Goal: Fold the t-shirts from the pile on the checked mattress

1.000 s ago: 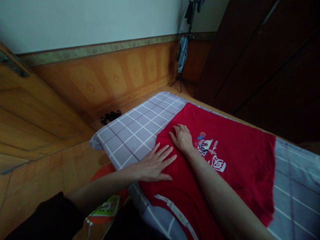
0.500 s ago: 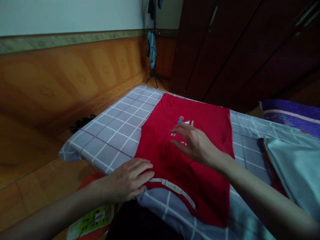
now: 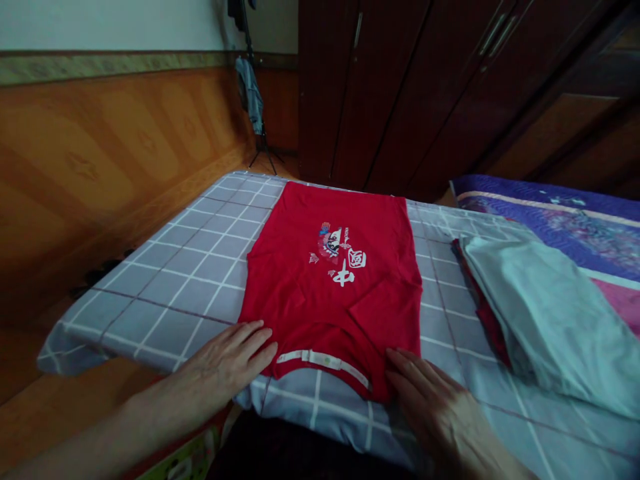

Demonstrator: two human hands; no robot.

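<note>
Checked bedsheet (image 3: 150, 293): red T-shirt (image 3: 330, 280), folded pile (image 3: 540, 313) (grey-green).

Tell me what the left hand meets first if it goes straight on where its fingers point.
The red T-shirt. The fingertips of the left hand point up and to the right, at the shirt's near edge. They may already touch it; depth is hard to judge from this view.

A red T-shirt (image 3: 325, 300) lies at centre, printed with white characters (image 3: 350, 268) and a small multicoloured figure (image 3: 331, 243). Beneath it, a grey bedsheet (image 3: 170, 287) carries a white grid. At right sits a pale grey folded cloth (image 3: 545, 313), with a purple patterned quilt (image 3: 590, 223) above it.
</note>
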